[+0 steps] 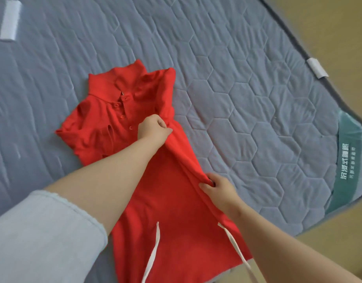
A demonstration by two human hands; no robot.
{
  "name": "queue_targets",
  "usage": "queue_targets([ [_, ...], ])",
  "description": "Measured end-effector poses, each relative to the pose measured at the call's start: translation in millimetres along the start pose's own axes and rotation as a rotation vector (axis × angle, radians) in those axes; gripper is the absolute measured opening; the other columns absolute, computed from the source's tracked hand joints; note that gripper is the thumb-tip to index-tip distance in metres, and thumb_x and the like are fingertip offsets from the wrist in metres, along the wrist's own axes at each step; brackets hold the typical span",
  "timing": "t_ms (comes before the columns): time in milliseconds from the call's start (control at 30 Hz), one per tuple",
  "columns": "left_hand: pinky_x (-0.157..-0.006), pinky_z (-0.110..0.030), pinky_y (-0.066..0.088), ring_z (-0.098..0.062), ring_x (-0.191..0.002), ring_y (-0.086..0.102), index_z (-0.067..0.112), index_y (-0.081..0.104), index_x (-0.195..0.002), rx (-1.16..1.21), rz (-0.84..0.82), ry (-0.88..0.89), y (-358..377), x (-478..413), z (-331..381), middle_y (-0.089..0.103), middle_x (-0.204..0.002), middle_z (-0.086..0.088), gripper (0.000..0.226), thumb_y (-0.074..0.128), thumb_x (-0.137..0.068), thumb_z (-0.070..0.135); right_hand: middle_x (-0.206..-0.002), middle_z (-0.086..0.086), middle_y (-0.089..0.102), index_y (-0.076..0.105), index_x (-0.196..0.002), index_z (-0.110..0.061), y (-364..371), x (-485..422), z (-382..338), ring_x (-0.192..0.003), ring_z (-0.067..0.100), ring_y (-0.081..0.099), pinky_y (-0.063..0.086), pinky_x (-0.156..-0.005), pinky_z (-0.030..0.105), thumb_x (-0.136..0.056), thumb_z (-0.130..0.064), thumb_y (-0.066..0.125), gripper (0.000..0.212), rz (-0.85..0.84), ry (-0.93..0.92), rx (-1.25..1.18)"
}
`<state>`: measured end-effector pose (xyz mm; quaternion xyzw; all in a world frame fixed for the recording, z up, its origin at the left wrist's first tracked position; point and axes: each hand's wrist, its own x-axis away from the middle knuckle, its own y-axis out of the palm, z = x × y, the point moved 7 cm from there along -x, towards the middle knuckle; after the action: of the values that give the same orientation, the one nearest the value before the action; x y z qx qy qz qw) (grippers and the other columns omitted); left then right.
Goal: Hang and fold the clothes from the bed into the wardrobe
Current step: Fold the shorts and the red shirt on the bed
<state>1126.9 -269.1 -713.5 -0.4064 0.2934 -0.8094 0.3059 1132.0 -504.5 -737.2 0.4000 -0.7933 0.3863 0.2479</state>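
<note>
A red polo shirt (123, 111) with a buttoned collar lies face up on the grey quilted mattress (247, 99), its lower part running toward me. My left hand (153, 129) pinches the shirt's right edge near the chest. Lower down that same edge, my right hand (216, 186) grips the folded-over red fabric. Two white drawstrings (153, 252) hang from above across the shirt's lower part.
The mattress edge with dark piping runs diagonally at the right, with tan floor (339, 27) beyond it. A green printed label (347, 158) marks the mattress corner. A white strap (9, 20) lies at the far left, another white tab (316, 68) on the right edge.
</note>
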Motion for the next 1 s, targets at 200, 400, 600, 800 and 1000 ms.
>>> queue_targets([
  [200,-0.084,-0.023,0.039,-0.024,-0.109,0.054,0.030,0.054,-0.123,0.117,-0.023,-0.005,-67.7,5.5,-95.0,0.056,-0.125,-0.004,0.050,0.050,-0.084,-0.001,-0.097,0.006,0.064,0.060,-0.094,-0.018,97.9,40.6,-50.2,-0.095,0.021,0.057,0.031,-0.070,0.025,-0.095,-0.028,0.048,0.016,-0.107,-0.071,0.123],
  [400,-0.064,-0.018,0.043,-0.018,-0.093,0.052,0.016,0.058,-0.124,0.574,0.051,-0.242,-112.6,-2.9,-186.5,0.054,-0.129,-0.016,0.052,0.041,-0.085,-0.015,-0.107,0.012,0.062,0.049,-0.096,-0.018,188.9,68.4,-66.5,-0.102,0.028,0.056,0.041,-0.079,0.032,-0.091,-0.032,0.048,0.015,-0.261,-0.085,0.324],
  [600,-0.092,-0.027,0.042,-0.017,-0.110,0.051,0.022,0.024,-0.145,0.560,-0.127,-0.286,-93.8,22.2,-227.5,0.044,-0.139,-0.005,0.071,0.057,-0.086,0.001,-0.108,0.012,0.063,0.048,-0.104,-0.015,207.9,89.0,-36.5,-0.103,0.031,0.058,0.044,-0.077,0.033,-0.087,-0.022,0.051,0.019,-0.249,-0.025,0.494],
  [800,-0.098,-0.035,0.041,-0.020,-0.113,0.051,0.013,0.022,-0.141,0.674,-0.158,-0.475,-46.9,108.1,-252.4,0.046,-0.136,-0.008,0.075,0.068,-0.082,0.012,-0.119,0.005,0.058,0.056,-0.107,-0.017,196.6,106.4,-6.7,-0.118,0.027,0.047,0.033,-0.094,0.037,-0.085,-0.030,0.052,0.026,-0.245,-0.009,0.828],
  [1000,-0.077,-0.030,0.042,-0.016,-0.091,0.053,0.020,0.044,-0.123,0.699,-0.326,-0.545,-6.9,193.7,-252.7,0.057,-0.107,-0.002,0.045,0.065,-0.085,0.033,-0.099,0.008,0.064,0.048,-0.086,-0.019,195.1,131.1,12.2,-0.096,0.029,0.057,0.034,-0.073,0.028,-0.086,-0.027,0.052,0.009,-0.293,-0.025,0.652],
])
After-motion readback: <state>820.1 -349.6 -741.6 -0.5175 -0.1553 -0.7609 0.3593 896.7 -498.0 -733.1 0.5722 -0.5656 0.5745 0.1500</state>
